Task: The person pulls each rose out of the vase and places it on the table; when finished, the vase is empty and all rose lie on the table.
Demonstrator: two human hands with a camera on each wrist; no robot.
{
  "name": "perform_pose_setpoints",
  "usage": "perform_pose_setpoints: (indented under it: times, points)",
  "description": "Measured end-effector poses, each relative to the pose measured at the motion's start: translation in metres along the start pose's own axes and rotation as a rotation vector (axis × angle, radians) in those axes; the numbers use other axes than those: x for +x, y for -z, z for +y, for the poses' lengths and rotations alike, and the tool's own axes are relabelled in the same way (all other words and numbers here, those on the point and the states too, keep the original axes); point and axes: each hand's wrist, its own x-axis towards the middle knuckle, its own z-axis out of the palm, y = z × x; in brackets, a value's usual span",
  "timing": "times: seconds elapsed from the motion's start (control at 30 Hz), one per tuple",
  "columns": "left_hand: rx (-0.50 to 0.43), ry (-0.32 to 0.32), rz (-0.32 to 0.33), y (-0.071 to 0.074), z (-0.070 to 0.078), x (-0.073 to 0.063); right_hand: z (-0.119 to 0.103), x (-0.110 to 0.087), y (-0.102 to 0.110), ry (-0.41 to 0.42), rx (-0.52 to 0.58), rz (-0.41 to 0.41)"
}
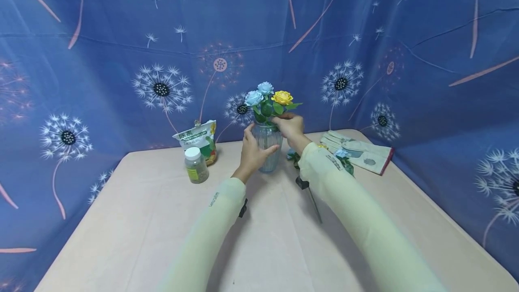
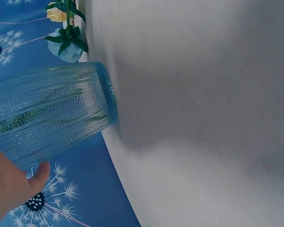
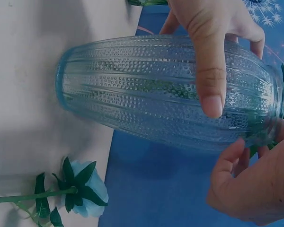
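Observation:
A ribbed clear glass vase [image 1: 269, 152] stands upright on the table with two light blue roses [image 1: 254, 98] and a yellow rose [image 1: 282, 98] rising from its mouth. My left hand [image 1: 252, 151] grips the vase's side; its thumb [image 3: 212, 90] lies across the glass in the right wrist view. At the rim, my right hand [image 1: 292, 128] pinches the yellow rose's stem just below the leaves, with its fingers curled. Green stems show blurred through the glass. The right hand is out of frame in the left wrist view.
On the right, blue roses [image 1: 342, 153] and a yellow one lie partly behind the right sleeve, a green stem [image 1: 314, 205] pointing toward me. Pale work gloves [image 1: 361, 151] lie behind. Left of the vase stand a white-capped jar [image 1: 196, 166] and a printed bag [image 1: 202, 138].

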Motion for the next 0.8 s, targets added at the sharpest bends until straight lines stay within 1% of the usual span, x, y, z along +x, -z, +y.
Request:
perform_pose_setpoints:
  times: [0.2, 0.53, 0.67, 0.8]
  points:
    - [0.000, -0.003, 0.005, 0.000, 0.000, 0.001, 0.000, 0.000, -0.002, 0.047, 0.035, 0.025]
    - [-0.013, -0.004, -0.009, 0.000, 0.004, 0.001, -0.006, -0.004, 0.010, 0.208, 0.124, 0.063]
    - [-0.004, 0.004, -0.008, 0.000, 0.003, 0.000, -0.012, -0.006, 0.015, 0.262, 0.130, 0.052]
    - [0.000, 0.004, -0.003, 0.001, 0.002, 0.000, -0.020, -0.004, 0.022, 0.330, 0.119, 0.016]
